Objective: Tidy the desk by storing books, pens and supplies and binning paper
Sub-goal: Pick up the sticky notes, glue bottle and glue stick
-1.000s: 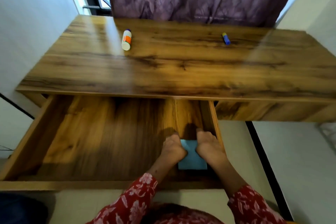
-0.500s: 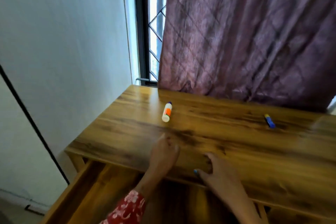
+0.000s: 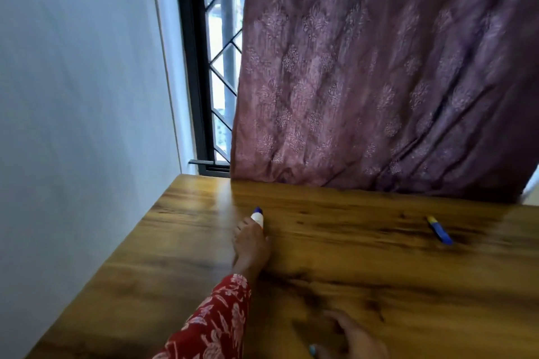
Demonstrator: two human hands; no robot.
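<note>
A white glue bottle with a blue cap lies on the wooden desk toward the back left. My left hand reaches across the desk and closes over the bottle's lower part, so only the cap end shows past the fingers. My right hand sits low at the desk's near edge with its fingers spread; it is blurred and holds nothing. A short blue pen with a yellow end lies alone at the back right, far from both hands.
A purple patterned curtain hangs down to the desk's back edge. A black barred window shows beside it. A white wall runs along the desk's left side.
The view has lifted from the open drawer to the desktop. My left hand went forward from the front edge onto the glue bottle. My right hand stayed near the front edge.
</note>
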